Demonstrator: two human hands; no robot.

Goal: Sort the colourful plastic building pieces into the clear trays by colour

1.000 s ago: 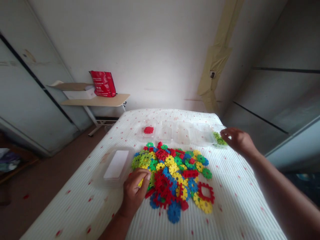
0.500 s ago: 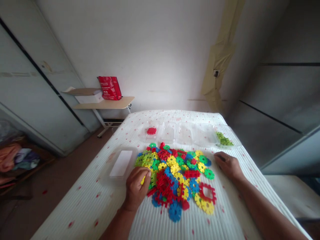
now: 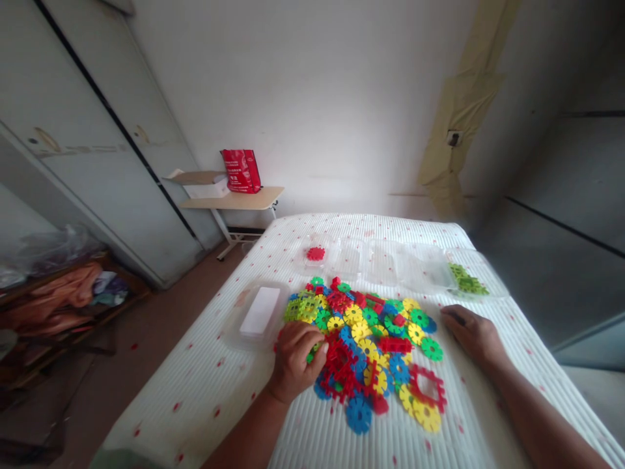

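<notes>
A pile of colorful plastic building pieces (image 3: 362,330) lies on a white, ribbed bed cover (image 3: 234,430). It mixes flower-shaped discs in yellow, blue and green with red and light green notched pieces. At the pile's left edge is my left hand (image 3: 297,358), its fingers curled down. Green shows in the gap by its thumb, but what the fingers grip is hidden. To the right of the pile my right hand (image 3: 472,333) rests on the cover, fingers loosely bent and thumb apart, with no piece visible in it.
Behind the pile stands a row of clear plastic containers (image 3: 381,258); the leftmost holds a red stack (image 3: 315,253), the rightmost light green pieces (image 3: 467,279). A clear lid (image 3: 229,324) with a white card (image 3: 261,311) lies left. A side table (image 3: 244,198) carries a red bag (image 3: 243,170).
The camera has turned left, so the scene sits further right. My left hand has moved slightly right over the pile's edge. My right hand stays in place on the cover.
</notes>
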